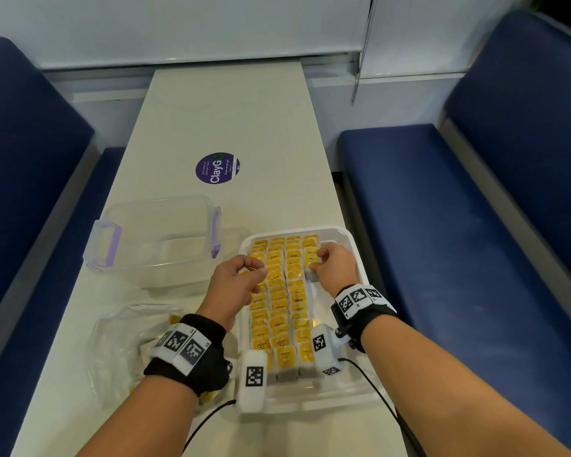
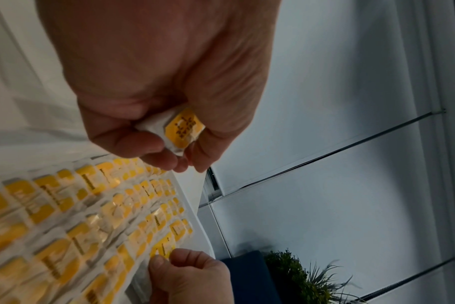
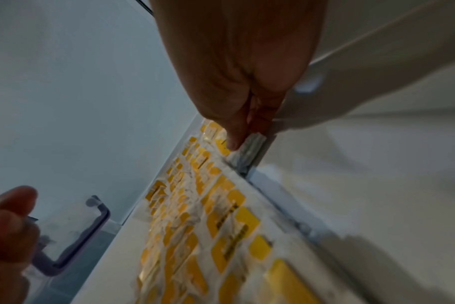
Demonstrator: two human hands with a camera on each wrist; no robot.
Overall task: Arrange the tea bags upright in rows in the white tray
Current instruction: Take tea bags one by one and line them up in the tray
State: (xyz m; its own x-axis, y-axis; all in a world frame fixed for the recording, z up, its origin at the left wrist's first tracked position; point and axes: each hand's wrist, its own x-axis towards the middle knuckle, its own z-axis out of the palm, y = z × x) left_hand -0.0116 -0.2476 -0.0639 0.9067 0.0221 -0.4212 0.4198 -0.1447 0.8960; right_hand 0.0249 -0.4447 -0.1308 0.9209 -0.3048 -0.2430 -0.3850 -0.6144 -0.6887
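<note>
Light: soft and even, falling from overhead.
Shadows: faint ones lying under the clear container point(image 1: 152, 239).
Blur: both wrist views smearing the tea bags point(image 3: 221, 236).
Edges: bending toward three and nine o'clock.

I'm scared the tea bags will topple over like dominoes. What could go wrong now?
1. The right hand is squeezing tea bags into the packed rightmost row in the white tray; pushing too hard could tip the neighbours.
2. The left hand pinches one tea bag above the rows; if it slips, it may land flat on them.
3. The tray sits near the table edge; a nudge might slide it off.
</note>
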